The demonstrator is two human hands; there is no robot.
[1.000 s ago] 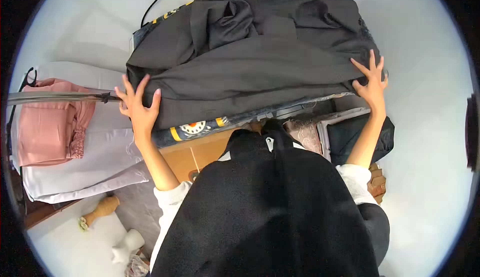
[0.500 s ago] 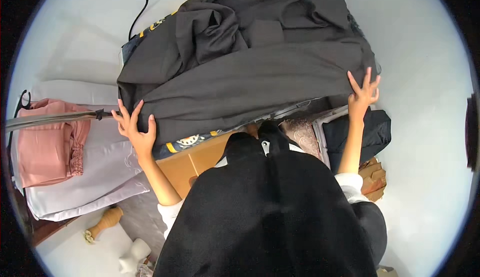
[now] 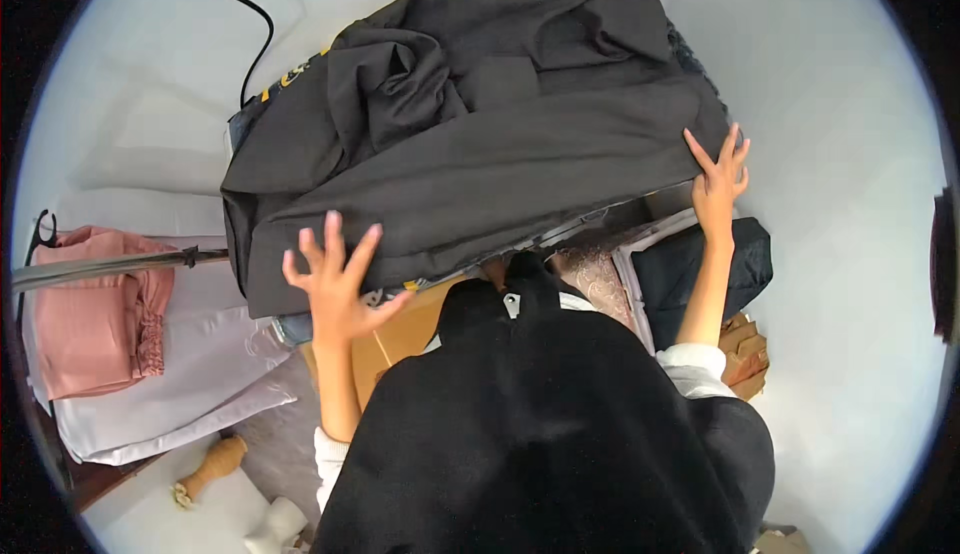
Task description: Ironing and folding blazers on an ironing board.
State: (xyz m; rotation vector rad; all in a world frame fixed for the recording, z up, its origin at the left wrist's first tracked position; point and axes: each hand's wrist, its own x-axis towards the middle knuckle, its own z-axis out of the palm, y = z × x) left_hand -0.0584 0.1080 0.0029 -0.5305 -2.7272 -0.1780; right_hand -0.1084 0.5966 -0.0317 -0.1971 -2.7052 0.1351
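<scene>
A wide dark grey garment lies spread over a board covered in patterned cloth with yellow marks. Its far part is bunched into folds, while the near strip looks mostly smooth. My left hand is over the garment's near left part with its fingers spread wide; I cannot tell whether it touches the fabric. At the right end, my right hand rests with fingers spread on the cloth's edge. Neither hand grips anything.
To the left are a folded pink garment on pale lilac cloth and a metal rail. A black folded cloth lies at right. A black cable hangs along the wall. Cardboard stands beside my right arm.
My left hand has moved right from the garment's left corner, and that near left corner now hangs lower over the board's edge. My right hand stays at the right end.
</scene>
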